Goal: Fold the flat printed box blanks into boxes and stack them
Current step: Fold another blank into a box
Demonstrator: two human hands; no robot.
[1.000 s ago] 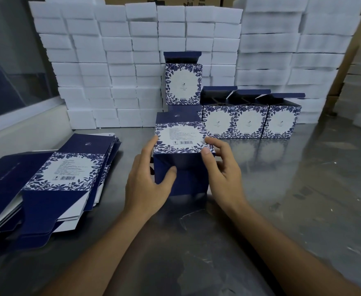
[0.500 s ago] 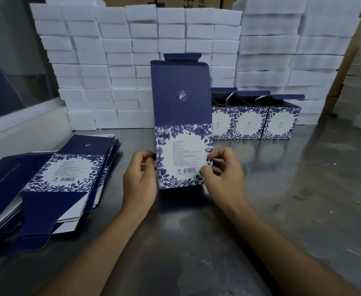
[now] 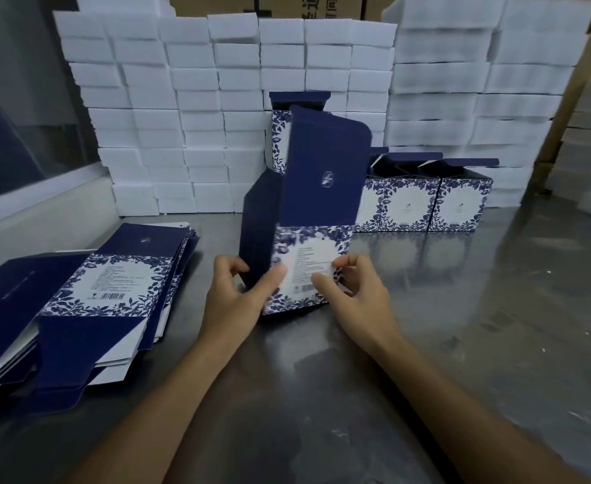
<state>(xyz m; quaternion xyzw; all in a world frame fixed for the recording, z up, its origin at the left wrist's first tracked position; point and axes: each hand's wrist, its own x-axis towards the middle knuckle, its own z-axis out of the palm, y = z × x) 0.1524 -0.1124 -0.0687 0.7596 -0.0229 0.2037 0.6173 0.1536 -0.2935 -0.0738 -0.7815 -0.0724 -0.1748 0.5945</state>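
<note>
A navy and white floral box (image 3: pixel 308 235) stands upright on the steel table (image 3: pixel 461 326), partly folded, with its tall navy lid flap raised and a side flap open to the left. My left hand (image 3: pixel 241 295) grips its lower left corner, thumb on the printed front. My right hand (image 3: pixel 353 291) pinches its lower right edge. A pile of flat blanks (image 3: pixel 87 295) lies at the left. Folded boxes (image 3: pixel 426 200) with open lids stand in a row behind, and one more box (image 3: pixel 280 134) sits stacked higher at the back.
A wall of stacked white foam blocks (image 3: pixel 189 110) runs along the back, with taller stacks (image 3: pixel 479 82) at the right. A glass partition (image 3: pixel 18 99) borders the left side. Brown cartons (image 3: pixel 252 5) show above the foam.
The box has turned a little, showing its left side flap, and its lid flap now leans right. My left thumb has moved onto the printed front. Both hands keep their hold.
</note>
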